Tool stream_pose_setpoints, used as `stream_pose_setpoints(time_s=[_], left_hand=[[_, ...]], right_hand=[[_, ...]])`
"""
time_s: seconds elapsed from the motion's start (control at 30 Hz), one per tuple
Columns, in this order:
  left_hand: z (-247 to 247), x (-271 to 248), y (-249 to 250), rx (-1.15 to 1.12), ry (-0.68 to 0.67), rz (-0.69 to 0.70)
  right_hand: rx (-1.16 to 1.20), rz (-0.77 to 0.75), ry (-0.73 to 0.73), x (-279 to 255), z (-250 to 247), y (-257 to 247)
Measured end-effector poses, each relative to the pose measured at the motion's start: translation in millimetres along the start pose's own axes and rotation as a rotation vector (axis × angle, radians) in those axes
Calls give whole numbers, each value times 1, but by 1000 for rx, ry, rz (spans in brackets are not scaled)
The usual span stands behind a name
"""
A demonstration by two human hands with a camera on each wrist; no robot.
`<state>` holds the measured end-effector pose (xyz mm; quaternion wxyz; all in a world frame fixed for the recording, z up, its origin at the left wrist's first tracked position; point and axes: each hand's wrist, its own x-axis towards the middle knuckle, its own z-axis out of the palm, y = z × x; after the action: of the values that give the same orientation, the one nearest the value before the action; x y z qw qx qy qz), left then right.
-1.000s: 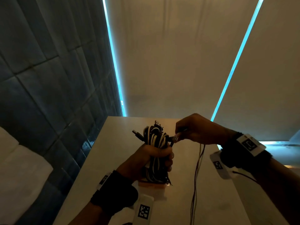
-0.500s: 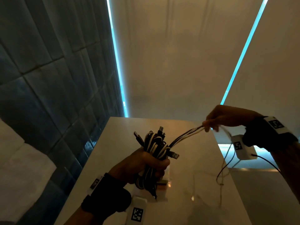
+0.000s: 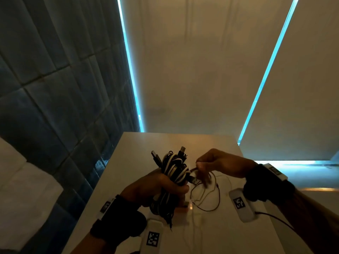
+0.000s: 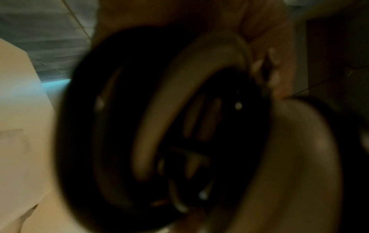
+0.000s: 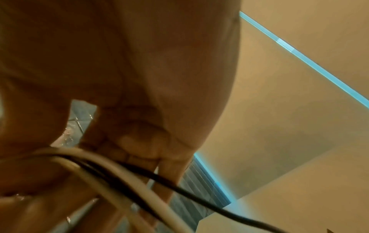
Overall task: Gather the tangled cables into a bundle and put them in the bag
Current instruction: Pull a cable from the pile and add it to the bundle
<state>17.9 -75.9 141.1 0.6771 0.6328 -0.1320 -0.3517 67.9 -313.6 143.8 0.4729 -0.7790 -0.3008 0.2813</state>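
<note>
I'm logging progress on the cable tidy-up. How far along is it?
Done: most cables are gathered into a bundle gripped by the left hand. In hand: the right hand pinches loose strands beside the bundle; their slack loops over the table. Left: folding those in and bagging; no bag is in view.

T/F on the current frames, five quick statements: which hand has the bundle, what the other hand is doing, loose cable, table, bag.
1. The left hand grips the cable bundle. True.
2. The right hand is flat on the table, holding nothing. False: it is raised beside the bundle, pinching loose cable strands.
3. Part of the loose cable lies looped on the table. True.
4. The whole bundle is white. False: it mixes black and white cables.
5. The bundle is already in the bag. False: no bag shows in any view.
</note>
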Motion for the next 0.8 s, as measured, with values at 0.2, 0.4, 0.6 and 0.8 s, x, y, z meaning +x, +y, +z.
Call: stream_pose_setpoints(time_s=[0.2, 0.4, 0.6, 0.8], left_hand=[[-10, 1, -11, -51, 62, -18], [-13, 12, -23, -288, 17, -9], [-1, 32, -32, -468, 91, 1], [4, 44, -42, -729, 109, 69]], right_hand=[[-5, 171, 19, -10, -18, -3], [-149, 277, 370, -14, -27, -6], [-364, 93, 811, 1, 8, -41], [-598, -75, 774, 17, 56, -49]])
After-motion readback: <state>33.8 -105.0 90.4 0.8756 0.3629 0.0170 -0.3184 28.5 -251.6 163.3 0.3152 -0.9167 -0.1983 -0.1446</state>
